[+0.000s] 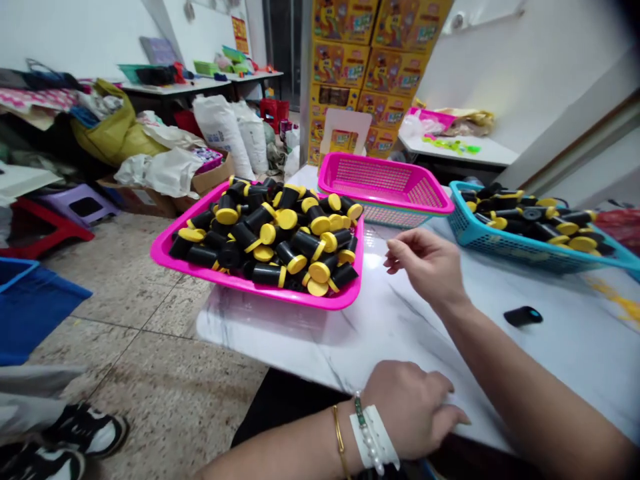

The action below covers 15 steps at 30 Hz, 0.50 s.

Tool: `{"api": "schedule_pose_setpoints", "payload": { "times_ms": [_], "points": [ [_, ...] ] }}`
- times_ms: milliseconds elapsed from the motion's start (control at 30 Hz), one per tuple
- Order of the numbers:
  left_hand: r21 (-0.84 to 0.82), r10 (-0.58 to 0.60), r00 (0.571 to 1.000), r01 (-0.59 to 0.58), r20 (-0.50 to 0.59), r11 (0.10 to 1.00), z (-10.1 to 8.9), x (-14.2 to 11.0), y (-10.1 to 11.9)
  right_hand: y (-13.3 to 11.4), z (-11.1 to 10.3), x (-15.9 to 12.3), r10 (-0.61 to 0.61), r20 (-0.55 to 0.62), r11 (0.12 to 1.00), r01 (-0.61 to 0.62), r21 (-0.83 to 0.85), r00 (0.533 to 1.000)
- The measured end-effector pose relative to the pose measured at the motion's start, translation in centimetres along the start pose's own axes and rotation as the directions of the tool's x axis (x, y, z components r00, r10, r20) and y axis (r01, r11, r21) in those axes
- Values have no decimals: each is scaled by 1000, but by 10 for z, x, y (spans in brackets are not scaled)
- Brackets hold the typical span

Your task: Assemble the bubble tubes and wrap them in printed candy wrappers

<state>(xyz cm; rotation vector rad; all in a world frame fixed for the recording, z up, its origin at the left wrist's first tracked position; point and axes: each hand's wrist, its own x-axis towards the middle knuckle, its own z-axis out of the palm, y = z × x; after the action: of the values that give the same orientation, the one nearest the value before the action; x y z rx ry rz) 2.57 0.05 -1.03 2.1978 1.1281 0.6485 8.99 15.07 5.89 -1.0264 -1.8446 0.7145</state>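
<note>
My right hand [427,267] hovers over the white marble-patterned table, just right of a pink basket [345,300]. Its fingers are curled in towards the thumb, and no object shows between them. The basket is heaped with small black cylinders [269,274] with yellow caps [287,219]. At the near table edge rests my left hand [407,407], back upward, thumb and index finger apart and holding nothing visible; its other fingers are hidden. A gold bangle and a beaded bracelet circle the left wrist. A lone black cylinder [523,316] lies right of my right forearm.
A blue basket [525,250] with more capped cylinders stands at the right. Behind are stacked pink and teal baskets [385,201] and yellow printed boxes [375,67]. Sacks [220,133] and stools [83,200] stand on the floor at left. Another person's shoes [90,430] show lower left.
</note>
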Motion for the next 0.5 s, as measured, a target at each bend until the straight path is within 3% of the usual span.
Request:
{"api": "schedule_pose_setpoints", "payload": {
  "times_ms": [133,267,367,500],
  "points": [
    [114,59,997,-64,42,991,1,1,0,31,17,-12,-83,268,963,146,-227,960],
    [107,33,999,-37,38,994,-4,4,2,34,28,-34,-184,444,901,331,-280,877],
    [60,11,999,-14,52,998,-5,5,3,32,13,-55,-140,420,881,307,-361,897],
    [12,-40,992,39,119,999,-13,7,6,39,-41,-86,18,290,925,94,-369,957]
  ]
}}
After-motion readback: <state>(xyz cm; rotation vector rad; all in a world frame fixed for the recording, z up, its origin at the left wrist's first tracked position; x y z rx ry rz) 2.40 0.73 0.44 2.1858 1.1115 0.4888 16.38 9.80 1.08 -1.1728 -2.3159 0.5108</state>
